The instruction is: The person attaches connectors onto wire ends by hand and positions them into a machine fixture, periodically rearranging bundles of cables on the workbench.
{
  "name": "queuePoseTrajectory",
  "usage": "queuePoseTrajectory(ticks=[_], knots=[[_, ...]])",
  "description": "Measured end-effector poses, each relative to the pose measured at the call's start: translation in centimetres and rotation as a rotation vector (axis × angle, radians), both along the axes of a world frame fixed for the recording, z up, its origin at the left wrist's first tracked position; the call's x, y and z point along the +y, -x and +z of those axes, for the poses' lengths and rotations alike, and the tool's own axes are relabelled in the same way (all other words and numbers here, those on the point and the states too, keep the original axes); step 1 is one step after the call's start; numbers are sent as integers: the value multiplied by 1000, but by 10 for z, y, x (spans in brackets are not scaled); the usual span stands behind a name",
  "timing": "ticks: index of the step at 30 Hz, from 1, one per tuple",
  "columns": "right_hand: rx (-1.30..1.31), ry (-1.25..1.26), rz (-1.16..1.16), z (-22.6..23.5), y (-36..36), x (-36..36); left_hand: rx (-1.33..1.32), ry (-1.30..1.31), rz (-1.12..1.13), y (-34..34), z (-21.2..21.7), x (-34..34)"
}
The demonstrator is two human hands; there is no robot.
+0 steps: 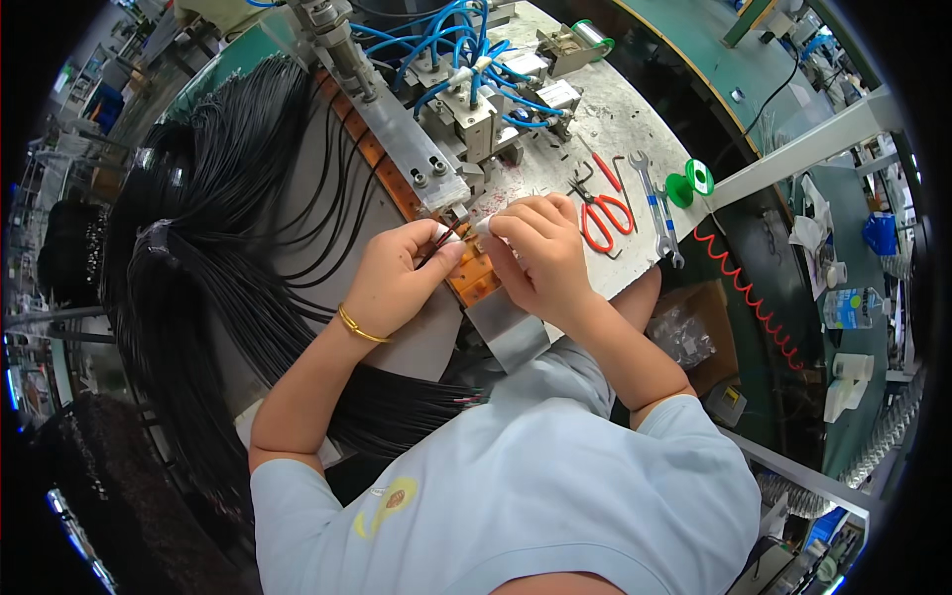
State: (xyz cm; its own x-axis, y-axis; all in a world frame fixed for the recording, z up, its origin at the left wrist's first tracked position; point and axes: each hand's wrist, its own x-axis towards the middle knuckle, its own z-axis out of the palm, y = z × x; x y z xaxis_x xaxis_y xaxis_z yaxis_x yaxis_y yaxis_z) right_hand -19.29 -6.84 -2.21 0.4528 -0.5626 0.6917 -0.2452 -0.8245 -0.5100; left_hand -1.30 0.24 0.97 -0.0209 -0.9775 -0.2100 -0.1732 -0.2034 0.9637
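Observation:
My left hand point(399, 280) pinches a thin black cable near its end, where fine dark and red wires point(448, 236) show between finger and thumb. Close by on the right, my right hand point(543, 250) has its fingers curled and closed at the wire tips; what lies in them is too small to make out. White covers wrap some fingertips of both hands. Both hands are over an orange block point(476, 276) at the near end of a metal press arm point(392, 124). Several black cables run along the orange strip from the left.
Large bundles of black cable point(223, 268) fill the left side. Blue air tubes point(436, 45) crowd the machine behind. On the metal plate at right are red-handled pliers point(605, 220), wrenches point(656, 213) and a green spool point(689, 183). A cardboard box point(706, 332) sits below right.

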Motion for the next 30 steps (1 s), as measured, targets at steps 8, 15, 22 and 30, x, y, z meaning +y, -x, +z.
queuePoseTrajectory(ticks=[8, 15, 22, 30], knots=[[26, -275, 121, -7, 1, -5, -7, 160, -43, -2, -20, 0], [-69, -857, 160, -21, 4, -8, -425, 111, -156, -13, -14, -2], [-47, -964, 270, -61, -4, -23, -843, 285, -42, -4, -20, 2], [131, -363, -137, -52, -2, -13, -371, 141, -70, -14, -19, -4]])
